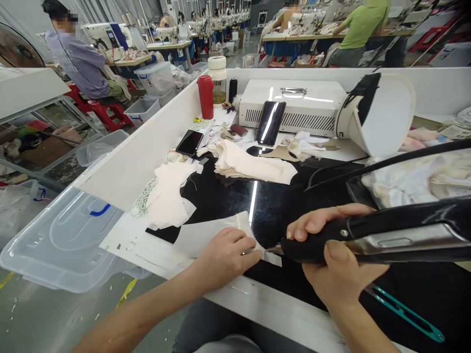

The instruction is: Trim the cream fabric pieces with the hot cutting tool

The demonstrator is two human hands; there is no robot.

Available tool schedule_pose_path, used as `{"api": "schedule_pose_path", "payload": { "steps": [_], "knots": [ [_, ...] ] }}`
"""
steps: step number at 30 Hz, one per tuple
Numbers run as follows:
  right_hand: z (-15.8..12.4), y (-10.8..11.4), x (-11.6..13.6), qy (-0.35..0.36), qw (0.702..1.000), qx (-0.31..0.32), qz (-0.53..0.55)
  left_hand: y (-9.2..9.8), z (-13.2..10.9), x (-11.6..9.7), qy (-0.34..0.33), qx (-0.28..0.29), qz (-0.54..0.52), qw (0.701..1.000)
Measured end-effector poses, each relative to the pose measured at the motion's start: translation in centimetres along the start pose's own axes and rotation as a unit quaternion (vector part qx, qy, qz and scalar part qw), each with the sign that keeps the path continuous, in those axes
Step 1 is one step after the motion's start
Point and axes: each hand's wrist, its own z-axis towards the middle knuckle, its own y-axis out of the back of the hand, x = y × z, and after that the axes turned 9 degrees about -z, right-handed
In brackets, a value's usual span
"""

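Observation:
My right hand (342,264) is wrapped around a black handheld tool (312,249) with a long silver lever and a narrow metal tip pointing left. Its tip meets the edge of a pale fabric piece (198,236) lying flat near the table's front edge. On that piece my left hand (228,255) is closed, fingers curled and pressing the fabric close to the tip. A small glint of metal shows between its fingers; I cannot make out what it is. Beyond are a stack of cream fabric pieces (250,164) and another cream pile (171,189).
Turquoise thread snips (408,311) lie at the right front. Farther back stand a white vented box (294,105), a leaning phone (271,122), a red bottle (206,96) and a white cone-shaped hood (386,115). A clear lidded bin (69,230) sits left of the table; co-workers sit beyond.

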Motion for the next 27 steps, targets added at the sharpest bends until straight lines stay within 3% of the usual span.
{"api": "schedule_pose_path", "payload": {
  "steps": [12,21,27],
  "knots": [
    [0.3,0.6,0.8,-0.012,0.999,-0.039,-0.01,-0.2,-0.3,0.1,-0.001,0.006,0.003,1.0],
    [0.0,0.6,0.8,-0.012,0.999,-0.027,-0.029,-0.3,-0.8,0.5,0.002,0.023,-0.001,1.0],
    [-0.4,0.5,1.1,-0.004,1.0,-0.025,0.015,-0.1,-0.8,0.5,0.0,0.018,-0.012,1.0]
  ]
}}
